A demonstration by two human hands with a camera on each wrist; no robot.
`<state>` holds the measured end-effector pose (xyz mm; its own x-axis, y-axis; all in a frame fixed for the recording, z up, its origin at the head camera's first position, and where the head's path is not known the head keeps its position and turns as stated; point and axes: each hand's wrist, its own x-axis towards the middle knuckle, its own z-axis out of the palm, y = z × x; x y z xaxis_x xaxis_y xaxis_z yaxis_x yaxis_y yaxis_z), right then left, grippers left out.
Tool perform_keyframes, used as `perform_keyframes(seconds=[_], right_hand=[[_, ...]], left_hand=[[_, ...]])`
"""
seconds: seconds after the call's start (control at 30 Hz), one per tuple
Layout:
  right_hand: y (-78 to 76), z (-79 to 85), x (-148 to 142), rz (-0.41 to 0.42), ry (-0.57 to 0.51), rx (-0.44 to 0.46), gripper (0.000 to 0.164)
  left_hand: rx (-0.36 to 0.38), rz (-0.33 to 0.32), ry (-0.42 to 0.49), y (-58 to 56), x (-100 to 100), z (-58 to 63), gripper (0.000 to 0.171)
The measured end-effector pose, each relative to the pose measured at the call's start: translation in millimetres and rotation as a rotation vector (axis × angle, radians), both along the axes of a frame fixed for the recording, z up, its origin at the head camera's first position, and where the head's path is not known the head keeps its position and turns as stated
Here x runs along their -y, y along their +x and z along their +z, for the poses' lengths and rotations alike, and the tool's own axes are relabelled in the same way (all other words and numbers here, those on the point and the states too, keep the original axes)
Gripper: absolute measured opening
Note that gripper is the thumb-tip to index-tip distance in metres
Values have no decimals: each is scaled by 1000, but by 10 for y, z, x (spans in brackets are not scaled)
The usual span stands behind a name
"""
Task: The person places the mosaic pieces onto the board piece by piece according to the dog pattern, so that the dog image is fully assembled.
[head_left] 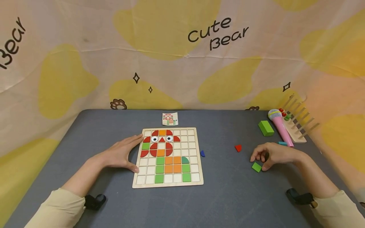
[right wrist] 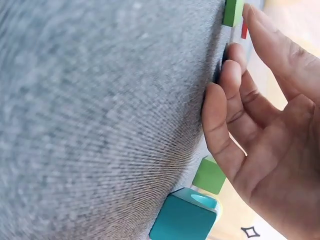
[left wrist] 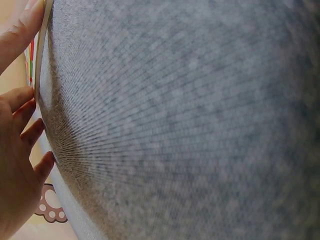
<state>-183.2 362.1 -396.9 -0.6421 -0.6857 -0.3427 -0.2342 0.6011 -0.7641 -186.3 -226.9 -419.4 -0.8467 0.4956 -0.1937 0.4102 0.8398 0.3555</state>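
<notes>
A wooden grid board (head_left: 195, 158) holds colored tiles laid out as an owl-like figure. My left hand (head_left: 121, 153) is spread along the board's left edge, thumb and fingertips touching it; the left wrist view shows the fingers (left wrist: 25, 127) against the rim. On the right side of the table, my right hand (head_left: 275, 154) rests by a green square tile (head_left: 256, 167). Its thumb (right wrist: 267, 32) lies against or just beside that tile. Its other fingers bend toward the tabletop, apart from the tile. A red piece (head_left: 238, 148) lies left of this hand.
A small blue piece (head_left: 202, 153) lies right of the board, and a picture card (head_left: 170, 119) behind it. At the far right are a green block (head_left: 266, 128), a pink toy microphone (head_left: 280, 126), a pegged wooden rack (head_left: 297, 134) and a teal block (right wrist: 182, 217). A printed cloth hangs behind.
</notes>
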Motion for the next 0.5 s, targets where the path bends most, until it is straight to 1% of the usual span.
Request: perform_keyframes(seconds=[0.1,0.3,0.5], right_hand=[[8,-9,-13,29,-16,-28,35],[13,-19,37,73,-29,-126,31],[30,-65,60,68,-28,-165,28]], left_hand=[[-3,-5,0,-3,-6,-1,128],[-10,-14,8,-2,2,-1,128],[-5,-9,6,4,-2,19,127]])
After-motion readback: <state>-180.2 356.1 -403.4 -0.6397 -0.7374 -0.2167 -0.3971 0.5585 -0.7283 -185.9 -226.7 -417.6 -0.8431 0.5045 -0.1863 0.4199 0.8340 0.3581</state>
